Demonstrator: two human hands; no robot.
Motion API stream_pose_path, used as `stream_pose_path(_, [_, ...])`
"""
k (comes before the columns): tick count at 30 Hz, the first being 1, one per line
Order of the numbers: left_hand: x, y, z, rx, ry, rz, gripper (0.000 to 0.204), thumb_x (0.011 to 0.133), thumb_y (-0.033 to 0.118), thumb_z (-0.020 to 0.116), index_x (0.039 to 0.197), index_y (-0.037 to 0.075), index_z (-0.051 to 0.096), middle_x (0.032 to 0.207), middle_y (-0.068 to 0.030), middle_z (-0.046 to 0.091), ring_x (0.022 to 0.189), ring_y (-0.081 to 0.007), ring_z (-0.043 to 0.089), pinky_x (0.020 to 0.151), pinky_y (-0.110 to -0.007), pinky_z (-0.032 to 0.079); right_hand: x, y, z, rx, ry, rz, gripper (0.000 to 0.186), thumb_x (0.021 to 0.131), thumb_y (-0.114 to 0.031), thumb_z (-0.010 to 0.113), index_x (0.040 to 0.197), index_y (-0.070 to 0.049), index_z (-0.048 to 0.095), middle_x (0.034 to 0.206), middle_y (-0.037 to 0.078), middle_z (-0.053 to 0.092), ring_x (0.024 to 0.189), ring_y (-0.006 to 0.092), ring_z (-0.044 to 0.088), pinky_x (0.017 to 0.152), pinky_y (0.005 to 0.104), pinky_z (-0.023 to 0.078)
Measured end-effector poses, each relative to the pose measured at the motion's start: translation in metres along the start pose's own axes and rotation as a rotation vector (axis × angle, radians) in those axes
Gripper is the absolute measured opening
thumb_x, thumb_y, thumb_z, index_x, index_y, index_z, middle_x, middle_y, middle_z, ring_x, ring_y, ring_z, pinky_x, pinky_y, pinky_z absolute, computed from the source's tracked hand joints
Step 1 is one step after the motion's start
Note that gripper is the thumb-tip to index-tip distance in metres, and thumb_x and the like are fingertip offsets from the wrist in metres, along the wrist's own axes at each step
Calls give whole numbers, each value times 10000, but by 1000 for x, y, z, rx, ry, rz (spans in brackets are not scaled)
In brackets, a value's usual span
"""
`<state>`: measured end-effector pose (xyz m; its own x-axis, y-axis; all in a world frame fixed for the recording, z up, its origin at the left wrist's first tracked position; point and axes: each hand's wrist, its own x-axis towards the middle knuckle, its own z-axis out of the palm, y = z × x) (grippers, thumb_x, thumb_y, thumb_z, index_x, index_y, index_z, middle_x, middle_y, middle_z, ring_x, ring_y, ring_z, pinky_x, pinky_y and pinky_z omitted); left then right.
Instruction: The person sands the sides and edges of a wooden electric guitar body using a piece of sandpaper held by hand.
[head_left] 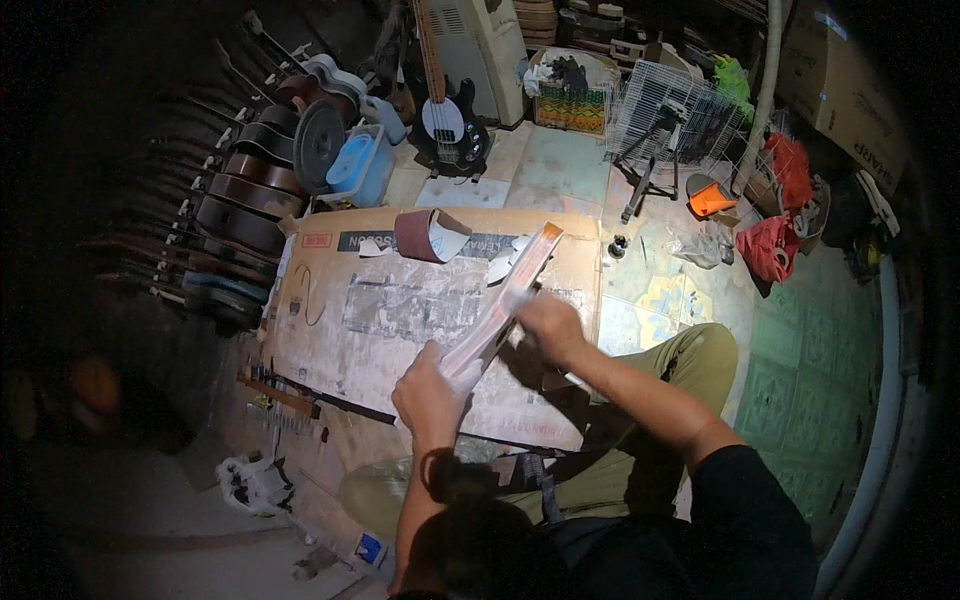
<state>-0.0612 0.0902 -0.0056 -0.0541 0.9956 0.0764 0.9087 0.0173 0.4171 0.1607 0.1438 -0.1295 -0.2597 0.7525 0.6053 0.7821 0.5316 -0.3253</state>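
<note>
A long, narrow, pale piece (pixel 497 310) with an orange-brown far end slants up to the right over the cardboard. What it is exactly I cannot tell. My left hand (pixel 430 395) is closed round its near end. Against its right edge, about halfway along, my right hand (pixel 550 325) presses with curled fingers; they are slightly blurred, and whatever they hold is hidden. Beyond the piece, a curled strip of brown sandpaper (pixel 420 236) stands on the cardboard sheet (pixel 320 350). Torn white scraps (pixel 505 262) lie by the piece's far end.
Several guitars (pixel 245 205) stand in a row at the left. A dark bass guitar (pixel 450 135) leans at the back, near a blue tub (pixel 360 165). Right of it are a wire cage (pixel 670 105), a black tripod (pixel 650 175) and red bags (pixel 768 245). Tools (pixel 275 415) lie left of the cardboard.
</note>
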Motion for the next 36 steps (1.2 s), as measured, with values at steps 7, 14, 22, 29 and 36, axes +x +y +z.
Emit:
stream_pose_path(7, [-1,0,3,48,22,0,424,739,422,806,886,76,609,804,-181,695,774,-449,667,681,-529,511,7,0,-7,18,143,36,327,753,-80,691,1072,-148,709,886,44,659,778,232,624,615,371,544])
stream_pose_path(14, [-3,-2,11,25,22,-3,434,733,412,819,910,77,608,821,-185,698,782,-442,671,675,-532,514,11,33,0,-48,223,176,342,685,-57,734,1019,-130,711,934,61,685,746,270,619,643,390,537])
stream_pose_path(22, [3,0,4,68,22,3,421,730,404,828,902,86,612,810,-183,701,784,-443,673,678,-527,520,16,24,-5,25,170,217,327,754,-89,713,1077,-140,700,989,55,686,821,271,656,640,386,549])
stream_pose_path(29, [-1,-3,4,12,11,-26,462,716,451,849,927,89,653,812,-190,720,802,-440,685,685,-504,518,24,25,-16,-4,183,219,314,781,-111,691,1094,-139,694,1059,48,693,859,312,653,693,398,556])
stream_pose_path(36, [-2,0,4,16,17,-38,406,721,386,838,892,95,614,821,-183,703,792,-450,665,696,-525,521,31,28,-31,34,179,217,331,769,-82,698,1086,-171,721,1016,90,701,881,294,667,730,395,564])
